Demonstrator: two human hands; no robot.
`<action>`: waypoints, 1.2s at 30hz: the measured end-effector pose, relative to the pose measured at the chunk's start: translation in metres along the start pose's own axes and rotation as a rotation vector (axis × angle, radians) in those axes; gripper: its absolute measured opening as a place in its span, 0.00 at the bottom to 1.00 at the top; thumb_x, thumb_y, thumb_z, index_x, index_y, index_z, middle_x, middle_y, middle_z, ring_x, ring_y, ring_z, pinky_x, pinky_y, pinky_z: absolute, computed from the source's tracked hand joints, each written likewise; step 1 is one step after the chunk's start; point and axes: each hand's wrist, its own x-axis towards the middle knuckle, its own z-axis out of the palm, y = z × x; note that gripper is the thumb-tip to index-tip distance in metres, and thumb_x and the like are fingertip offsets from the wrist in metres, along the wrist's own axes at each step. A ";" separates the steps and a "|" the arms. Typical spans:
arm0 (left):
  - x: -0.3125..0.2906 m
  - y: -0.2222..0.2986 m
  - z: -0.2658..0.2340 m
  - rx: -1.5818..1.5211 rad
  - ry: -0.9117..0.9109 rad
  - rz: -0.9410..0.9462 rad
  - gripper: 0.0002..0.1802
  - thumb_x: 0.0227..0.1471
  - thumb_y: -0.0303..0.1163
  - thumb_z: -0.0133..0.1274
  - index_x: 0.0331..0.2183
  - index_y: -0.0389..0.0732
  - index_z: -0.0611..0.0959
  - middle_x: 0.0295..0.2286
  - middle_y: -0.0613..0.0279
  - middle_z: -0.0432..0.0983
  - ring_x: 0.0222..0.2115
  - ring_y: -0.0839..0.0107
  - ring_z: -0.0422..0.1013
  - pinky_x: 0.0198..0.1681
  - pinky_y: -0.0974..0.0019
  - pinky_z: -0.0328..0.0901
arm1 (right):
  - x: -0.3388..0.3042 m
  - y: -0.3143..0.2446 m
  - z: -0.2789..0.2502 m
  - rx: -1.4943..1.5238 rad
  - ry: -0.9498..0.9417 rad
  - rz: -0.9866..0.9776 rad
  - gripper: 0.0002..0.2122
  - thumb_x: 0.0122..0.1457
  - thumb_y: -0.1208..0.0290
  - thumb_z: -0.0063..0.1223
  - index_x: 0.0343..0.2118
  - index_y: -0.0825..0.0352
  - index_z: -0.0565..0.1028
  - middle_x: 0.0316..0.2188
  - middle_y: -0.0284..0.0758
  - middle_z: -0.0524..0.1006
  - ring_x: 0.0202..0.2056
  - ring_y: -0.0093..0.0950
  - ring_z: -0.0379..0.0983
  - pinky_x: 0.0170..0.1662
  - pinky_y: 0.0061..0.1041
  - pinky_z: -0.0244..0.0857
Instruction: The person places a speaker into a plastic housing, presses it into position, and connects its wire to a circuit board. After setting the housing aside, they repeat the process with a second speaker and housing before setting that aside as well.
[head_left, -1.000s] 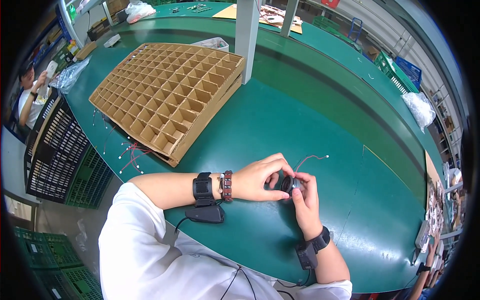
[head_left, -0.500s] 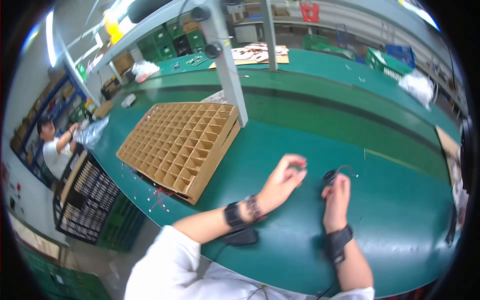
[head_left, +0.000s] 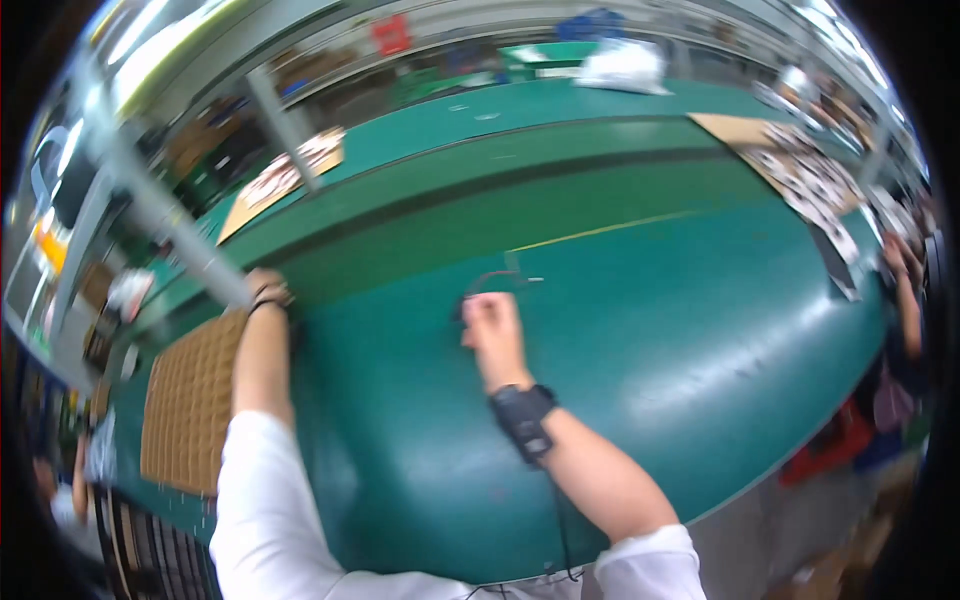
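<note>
My right hand (head_left: 494, 325) is over the middle of the green table, its fingers pinched on a small dark part (head_left: 463, 308). From that part a thin red wire (head_left: 488, 275) curves away to a small pale end. The part's exact kind is blurred and mostly covered by the fingers. My left hand (head_left: 268, 287) is stretched out to the far left, beside the grey post and the far corner of a brown cardboard divider box (head_left: 195, 400). Its fingers are bent and smeared by motion, so what they hold, if anything, does not show.
The grey post (head_left: 185, 235) rises behind the box. A darker green strip (head_left: 440, 225) runs behind the worktop. At the right, a cardboard sheet (head_left: 725, 128) bears several flat pale pieces, with another person's arm (head_left: 908, 300) nearby. A white plastic bag (head_left: 622, 68) lies farther back.
The view has swung to the right, so the box now shows farther left. My left hand has moved away from my right, out to the box and post. The right hand still holds the dark part.
</note>
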 end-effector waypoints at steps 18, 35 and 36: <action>-0.271 0.120 -0.208 -0.432 0.743 0.582 0.06 0.43 0.31 0.48 0.27 0.46 0.79 0.24 0.55 0.71 0.27 0.61 0.72 0.25 0.61 0.66 | 0.019 0.010 -0.012 -0.113 0.018 -0.015 0.12 0.59 0.62 0.46 0.37 0.65 0.64 0.23 0.31 0.68 0.17 0.17 0.63 0.20 0.16 0.58; -0.401 -0.003 -0.118 -0.912 0.588 0.537 0.15 0.48 0.41 0.52 0.30 0.40 0.71 0.20 0.61 0.71 0.19 0.62 0.71 0.22 0.62 0.65 | -0.014 -0.028 -0.003 -0.169 -0.120 -0.054 0.11 0.60 0.68 0.45 0.40 0.68 0.63 0.30 0.34 0.68 0.24 0.20 0.66 0.29 0.18 0.62; -0.403 -0.008 -0.109 -1.093 0.346 0.601 0.16 0.48 0.42 0.52 0.31 0.40 0.70 0.20 0.61 0.72 0.19 0.61 0.71 0.23 0.62 0.65 | -0.022 -0.034 0.004 -0.203 -0.163 -0.092 0.11 0.60 0.68 0.44 0.41 0.68 0.62 0.32 0.35 0.68 0.26 0.22 0.67 0.32 0.20 0.63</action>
